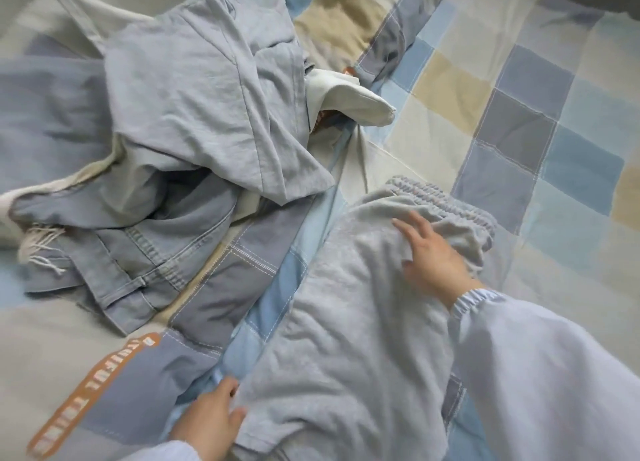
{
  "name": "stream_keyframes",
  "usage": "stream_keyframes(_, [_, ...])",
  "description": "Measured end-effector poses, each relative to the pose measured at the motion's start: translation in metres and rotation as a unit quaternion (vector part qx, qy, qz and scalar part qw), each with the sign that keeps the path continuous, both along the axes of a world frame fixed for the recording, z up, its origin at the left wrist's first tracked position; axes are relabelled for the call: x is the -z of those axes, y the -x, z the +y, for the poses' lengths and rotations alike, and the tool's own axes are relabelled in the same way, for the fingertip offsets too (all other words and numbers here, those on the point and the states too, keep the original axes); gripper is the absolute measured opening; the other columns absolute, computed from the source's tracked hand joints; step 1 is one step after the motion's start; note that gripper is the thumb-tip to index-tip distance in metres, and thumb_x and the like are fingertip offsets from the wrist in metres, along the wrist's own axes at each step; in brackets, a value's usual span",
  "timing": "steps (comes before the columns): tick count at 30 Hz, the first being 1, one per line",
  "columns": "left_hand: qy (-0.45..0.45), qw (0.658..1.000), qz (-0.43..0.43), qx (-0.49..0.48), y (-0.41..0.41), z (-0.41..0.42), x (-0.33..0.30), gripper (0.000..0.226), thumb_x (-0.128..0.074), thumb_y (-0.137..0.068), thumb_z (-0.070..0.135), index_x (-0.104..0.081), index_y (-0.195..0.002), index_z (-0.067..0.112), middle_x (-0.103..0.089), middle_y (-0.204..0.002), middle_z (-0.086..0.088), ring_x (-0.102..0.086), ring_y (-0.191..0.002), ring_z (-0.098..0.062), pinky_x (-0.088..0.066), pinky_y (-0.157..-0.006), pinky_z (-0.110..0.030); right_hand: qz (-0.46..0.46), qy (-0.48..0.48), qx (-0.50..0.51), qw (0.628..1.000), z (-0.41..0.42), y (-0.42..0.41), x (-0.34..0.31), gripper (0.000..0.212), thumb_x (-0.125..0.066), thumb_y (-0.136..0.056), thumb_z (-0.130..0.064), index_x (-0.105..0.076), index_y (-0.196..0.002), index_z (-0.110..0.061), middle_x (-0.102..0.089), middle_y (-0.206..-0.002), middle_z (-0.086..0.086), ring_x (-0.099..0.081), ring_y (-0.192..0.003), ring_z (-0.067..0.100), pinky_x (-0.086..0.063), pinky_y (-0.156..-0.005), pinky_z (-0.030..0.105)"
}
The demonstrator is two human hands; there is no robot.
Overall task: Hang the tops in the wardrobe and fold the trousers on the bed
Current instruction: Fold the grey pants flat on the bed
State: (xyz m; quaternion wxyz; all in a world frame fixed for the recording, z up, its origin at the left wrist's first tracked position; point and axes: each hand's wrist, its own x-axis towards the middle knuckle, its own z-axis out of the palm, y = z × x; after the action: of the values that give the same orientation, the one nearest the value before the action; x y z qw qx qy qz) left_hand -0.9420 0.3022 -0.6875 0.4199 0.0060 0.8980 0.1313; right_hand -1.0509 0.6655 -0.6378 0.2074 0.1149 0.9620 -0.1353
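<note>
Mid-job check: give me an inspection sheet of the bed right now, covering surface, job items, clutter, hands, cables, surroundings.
Surface: bed under a patchwork cover of blue, beige and grey squares, rumpled at centre.
Job's things: grey sweatpants spread out, elastic waistband toward the far side; light blue top crumpled on denim jeans.
Clutter: white garment poking out beside the top.
Hands: left hand grips the sweatpants' near edge; right hand rests flat near the waistband.
Cables: nothing seen.
Surroundings: dark shape at the top right corner, unclear; wardrobe not in view.
</note>
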Motion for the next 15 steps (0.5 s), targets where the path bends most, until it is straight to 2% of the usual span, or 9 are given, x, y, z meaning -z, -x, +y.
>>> stream_keyframes(1, [0.008,1.0,-0.013,0.004,0.004,0.003,-0.002,0.02,-0.046,-0.09,0.05,-0.038,-0.097,0.032,-0.065,-0.104,0.0,-0.061,-0.102,-0.019,-0.044,-0.075,-0.024,-0.033,-0.002,0.015,0.999,-0.007,-0.015,0.007,0.067,-0.05,-0.085,-0.015,-0.024,-0.144,-0.033,-0.007,-0.157,-0.005,-0.036,-0.133,0.026,-0.045,-0.095,0.038])
stream_keyframes(3, [0.044,0.998,0.009,0.034,0.012,0.01,-0.006,0.027,-0.042,-0.089,0.057,-0.043,-0.096,0.03,-0.065,-0.109,-0.002,-0.06,-0.106,-0.023,-0.043,-0.077,-0.028,-0.048,0.001,0.065,0.997,-0.023,-0.049,0.015,0.062,-0.05,-0.086,-0.017,-0.027,-0.143,-0.027,-0.015,-0.154,0.0,-0.035,-0.132,0.028,-0.04,-0.101,0.04])
stream_keyframes(6, [0.049,0.997,0.024,0.063,0.019,0.011,-0.002,0.026,-0.045,-0.089,0.053,-0.044,-0.084,0.028,-0.065,-0.103,-0.002,-0.06,-0.099,-0.023,-0.044,-0.075,-0.029,-0.008,0.01,0.18,0.984,-0.051,-0.105,0.024,0.058,-0.054,-0.083,-0.013,-0.036,-0.139,-0.018,-0.03,-0.146,0.006,-0.039,-0.128,0.029,-0.037,-0.102,0.04])
stream_keyframes(7, [0.034,0.998,0.02,0.041,0.021,0.01,-0.004,0.025,-0.048,-0.089,0.05,-0.044,-0.081,0.027,-0.063,-0.101,-0.002,-0.059,-0.097,-0.023,-0.044,-0.076,-0.029,0.004,0.018,0.239,0.971,-0.061,-0.124,0.027,0.06,-0.056,-0.081,-0.012,-0.037,-0.138,-0.015,-0.032,-0.144,0.008,-0.037,-0.128,0.029,-0.035,-0.104,0.04])
stream_keyframes(9, [0.015,0.999,0.024,0.033,0.019,0.004,-0.001,0.023,-0.054,-0.088,0.044,-0.044,-0.076,0.027,-0.054,-0.099,-0.002,-0.056,-0.097,-0.023,-0.044,-0.082,-0.03,0.014,0.017,0.383,0.923,-0.081,-0.161,0.03,0.065,-0.062,-0.079,-0.013,-0.037,-0.139,-0.012,-0.034,-0.141,0.012,-0.035,-0.129,0.031,-0.032,-0.105,0.041])
stream_keyframes(12, [-0.014,0.996,0.071,0.047,0.013,0.001,0.001,0.025,-0.06,-0.084,0.041,-0.052,-0.08,0.018,-0.049,-0.102,0.0,-0.053,-0.099,-0.02,-0.04,-0.086,-0.029,-0.024,0.032,0.588,0.808,-0.114,-0.22,0.037,0.072,-0.071,-0.075,-0.021,-0.038,-0.137,-0.007,-0.038,-0.137,0.02,-0.037,-0.127,0.035,-0.033,-0.101,0.045])
stream_keyframes(15, [-0.068,0.998,-0.009,0.012,0.005,0.003,-0.001,0.049,-0.055,-0.075,0.057,-0.066,-0.085,0.009,-0.06,-0.094,-0.002,-0.057,-0.091,-0.02,-0.041,-0.08,-0.029,-0.065,0.105,0.679,0.724,-0.143,-0.272,0.044,0.078,-0.075,-0.066,-0.036,-0.045,-0.131,-0.005,-0.05,-0.131,0.02,-0.048,-0.12,0.036,-0.038,-0.101,0.043])
